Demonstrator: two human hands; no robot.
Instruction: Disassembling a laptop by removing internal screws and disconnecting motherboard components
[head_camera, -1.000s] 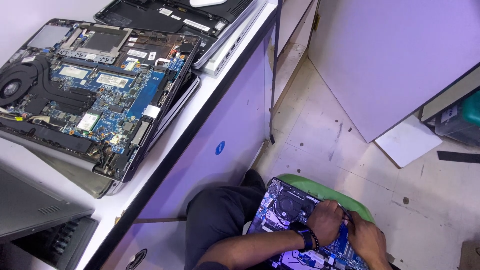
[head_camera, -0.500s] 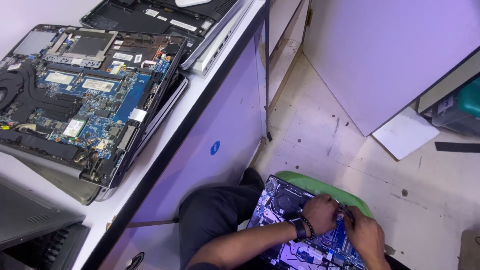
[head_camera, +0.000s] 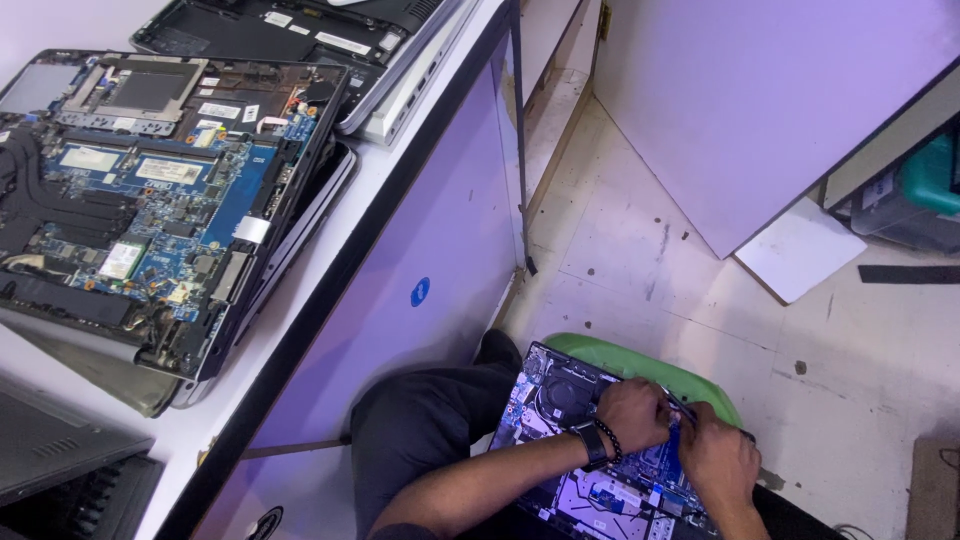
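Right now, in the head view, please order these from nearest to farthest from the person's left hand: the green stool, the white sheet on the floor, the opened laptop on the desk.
From the left hand:
1. Green stool, just behind it.
2. White sheet, up right on the floor.
3. Opened laptop, far left on the desk.

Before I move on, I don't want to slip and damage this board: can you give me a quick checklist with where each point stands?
1. Opened laptop sits steady across the lap and the green stool: ok.
2. Left hand rests on the board: ok.
3. Right hand is at the board beside the left: ok.
4. A thin dark tool shows between the hands; its tip and grip: cannot tell.
5. Loose screws on the board: cannot tell, too small.
6. Other opened laptop on the white desk overhangs the stack under it: not ok.
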